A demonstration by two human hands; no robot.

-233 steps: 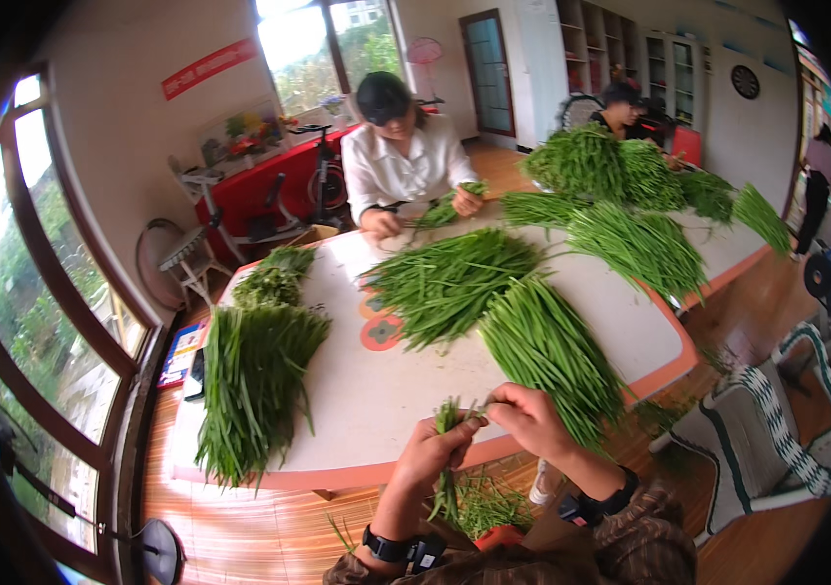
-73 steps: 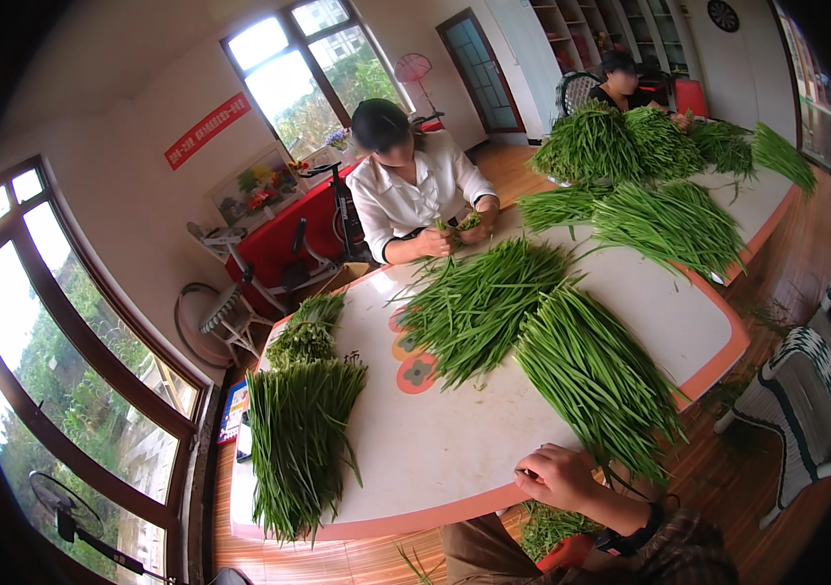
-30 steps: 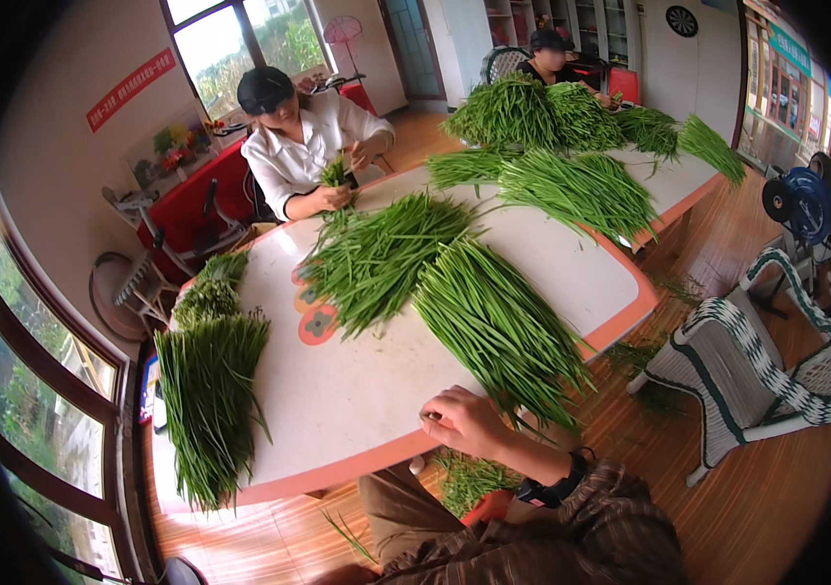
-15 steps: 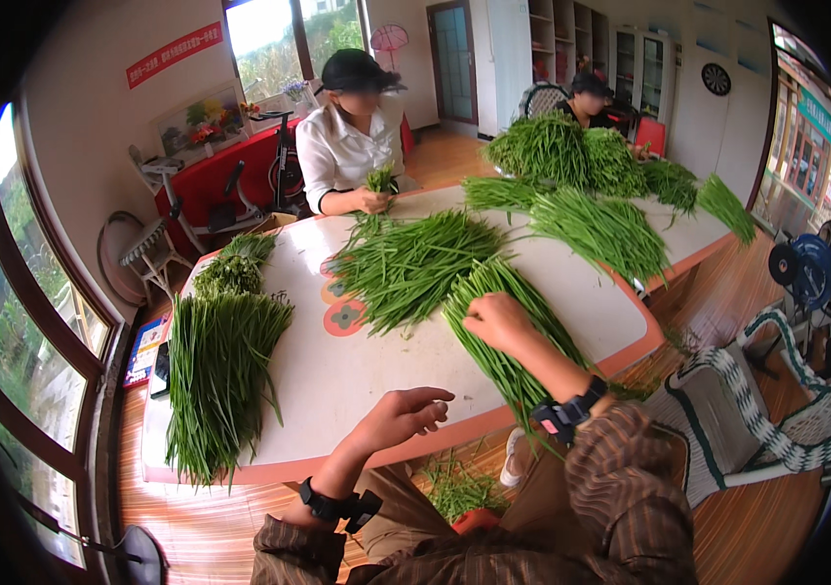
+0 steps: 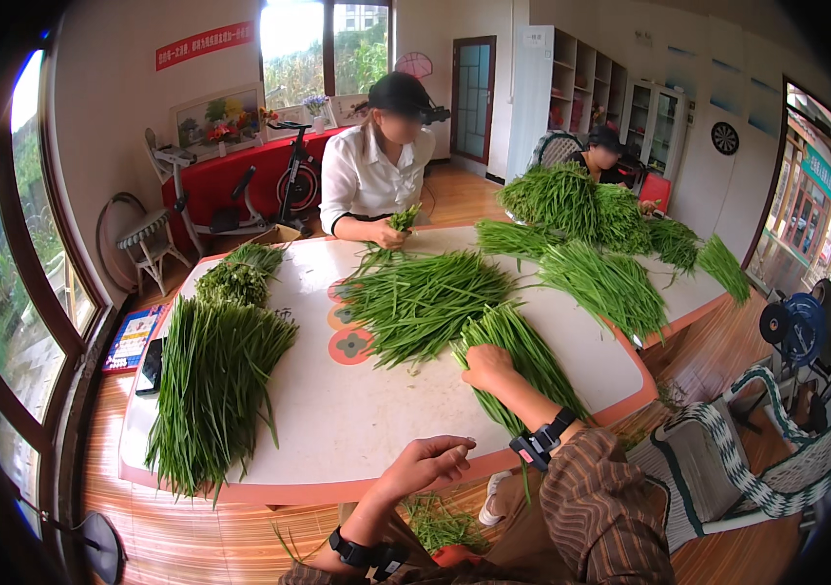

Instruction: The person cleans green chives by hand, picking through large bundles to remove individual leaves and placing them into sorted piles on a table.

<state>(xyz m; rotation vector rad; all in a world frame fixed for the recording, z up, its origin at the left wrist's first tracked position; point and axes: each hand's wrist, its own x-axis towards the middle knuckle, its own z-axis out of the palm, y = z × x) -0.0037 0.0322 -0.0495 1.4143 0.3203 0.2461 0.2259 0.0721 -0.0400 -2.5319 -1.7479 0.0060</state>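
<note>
Resting right hand (image 5: 489, 368) on nearest pile of greens (image 5: 534, 357) atop worktop (image 5: 357, 424); cannot tell whether pinching any in grip. Holding left hand (image 5: 425, 467) half-curled, seemingly empty, near edge. Probably partway along, judging by scraps (image 5: 443, 522) below, with plenty left.

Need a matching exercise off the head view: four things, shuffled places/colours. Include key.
Things:
1. Left hand
2. Right hand
3. Dartboard
4. Near chair

Places or colours:
A. White and green, right of the table
B. At the table's near edge, apart from the greens
C. Up on the wall, upper right of the picture
D. On a bunch of the greens

Pairs: 1-B, 2-D, 3-C, 4-A
</note>
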